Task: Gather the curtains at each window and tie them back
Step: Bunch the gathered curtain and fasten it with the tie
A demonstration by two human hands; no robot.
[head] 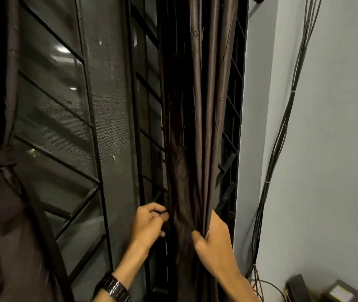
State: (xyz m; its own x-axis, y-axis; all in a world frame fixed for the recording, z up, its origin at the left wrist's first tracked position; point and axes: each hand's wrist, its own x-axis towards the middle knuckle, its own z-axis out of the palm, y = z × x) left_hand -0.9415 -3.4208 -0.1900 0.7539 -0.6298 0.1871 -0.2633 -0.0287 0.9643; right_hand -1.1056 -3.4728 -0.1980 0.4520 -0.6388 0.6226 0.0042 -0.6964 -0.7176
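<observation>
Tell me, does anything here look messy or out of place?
Only the black cables: they hang loose down the grey wall and tangle near the bottom. The curtain itself looks neatly bunched.

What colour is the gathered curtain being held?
Dark brown with a faint woven motif: the gathered glossy curtain, clearest in the head view.

black cables [281, 131] run down the grey wall [337, 149] beside a mesh-screened window grille [64, 118].

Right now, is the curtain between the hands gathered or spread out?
Gathered: the curtain hangs bunched in folds, gripped by the right hand.
</observation>
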